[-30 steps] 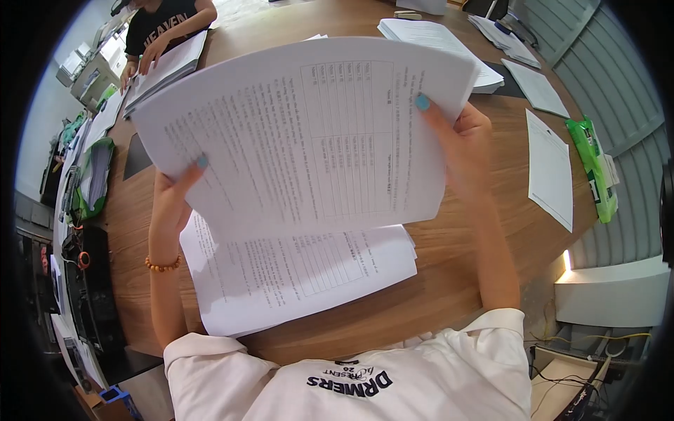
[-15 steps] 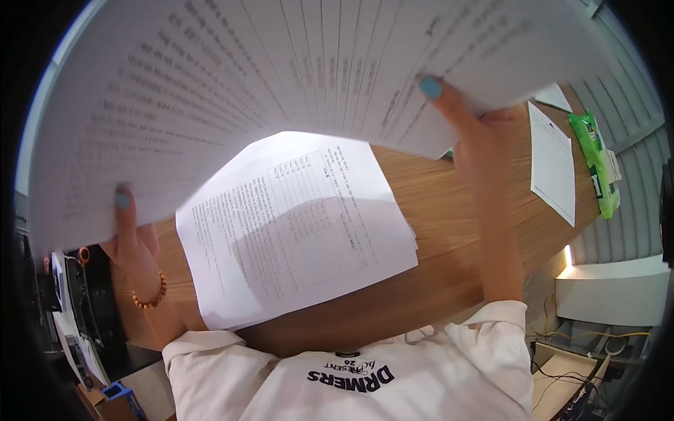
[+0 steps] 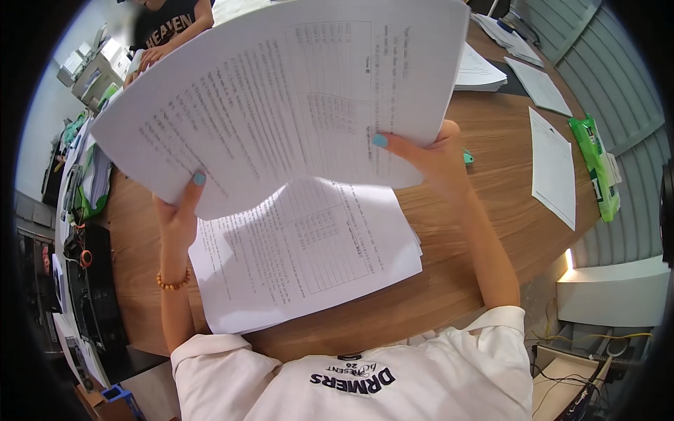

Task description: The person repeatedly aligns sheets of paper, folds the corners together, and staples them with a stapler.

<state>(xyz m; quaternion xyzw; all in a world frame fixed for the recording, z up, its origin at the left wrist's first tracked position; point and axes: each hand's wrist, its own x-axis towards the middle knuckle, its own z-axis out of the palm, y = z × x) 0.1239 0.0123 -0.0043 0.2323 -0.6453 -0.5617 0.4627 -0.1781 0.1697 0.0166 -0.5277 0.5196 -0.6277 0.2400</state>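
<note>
**Printed Sheets Raised Between Your Two Hands, Above a Second Pile**

Your left hand (image 3: 179, 207) grasps the held sheets (image 3: 281, 105) near their lower left corner, thumb on the printed face, fingers mostly hidden behind. Your right hand (image 3: 439, 158) pinches them near the lower right, thumb likewise in front. The sheets tilt up before you, their lower edge bowed upward in the middle.

Beneath that edge, the lower pile (image 3: 309, 252) lies on the wooden table (image 3: 456, 263), its right-hand edges slightly uneven and its near left corner close to your shirt (image 3: 393, 389). Your held sheets hide its far left part. Bare wood shows to the right of the pile, passing under your right forearm and on towards a single sheet (image 3: 552, 168) near the table's curved right edge. A green packet (image 3: 595, 168) lies beyond that sheet, along the rim.

Further off, a paper stack (image 3: 479, 74) sits partly behind your held sheets' right edge. Across the table at the far left, a co-worker (image 3: 172, 24) has their hands just beyond your sheets' upper left edge.
</note>
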